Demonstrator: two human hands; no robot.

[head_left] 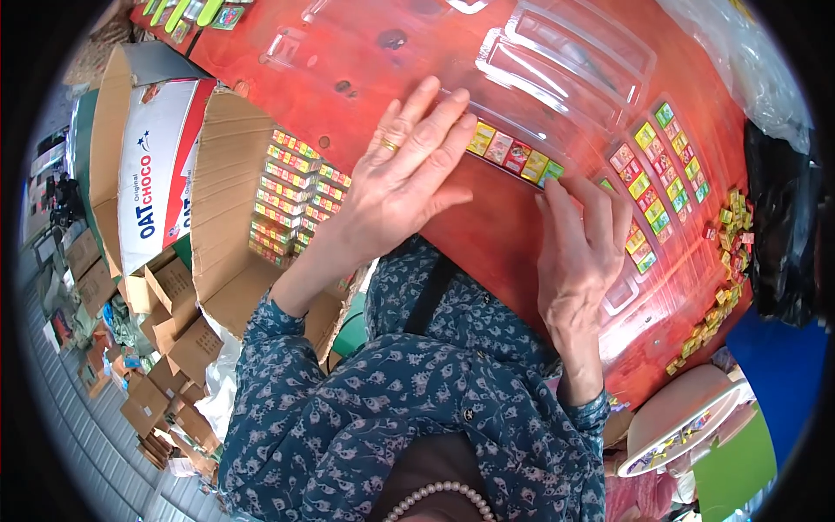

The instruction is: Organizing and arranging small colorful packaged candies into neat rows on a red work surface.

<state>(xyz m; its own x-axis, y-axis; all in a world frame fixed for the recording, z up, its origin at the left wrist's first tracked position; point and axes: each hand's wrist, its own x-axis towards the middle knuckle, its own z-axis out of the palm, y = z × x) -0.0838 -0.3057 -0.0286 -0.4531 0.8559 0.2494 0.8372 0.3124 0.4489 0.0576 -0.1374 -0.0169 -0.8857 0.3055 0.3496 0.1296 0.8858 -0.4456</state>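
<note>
A row of small yellow, red and green printed boxes [515, 159] lies at the near edge of a clear plastic tray [557, 65] on the red table. Over the row's left end, my left hand [413, 161] is stretched out flat, fingers extended and a ring on one. My right hand [584, 239] is at the row's right end with bent fingers, thumb and index tips close together beside the green box. Whatever lies between those tips is hidden. Right of this hand, more rows of small boxes [642, 196] sit under or in clear plastic.
Loose small boxes [722, 296] are scattered along the right table edge, near a black plastic bag [783, 226] and clear film [748, 61]. An open carton [228, 174] at left holds stacked small boxes [283, 200]. A white tub [678, 422] stands lower right.
</note>
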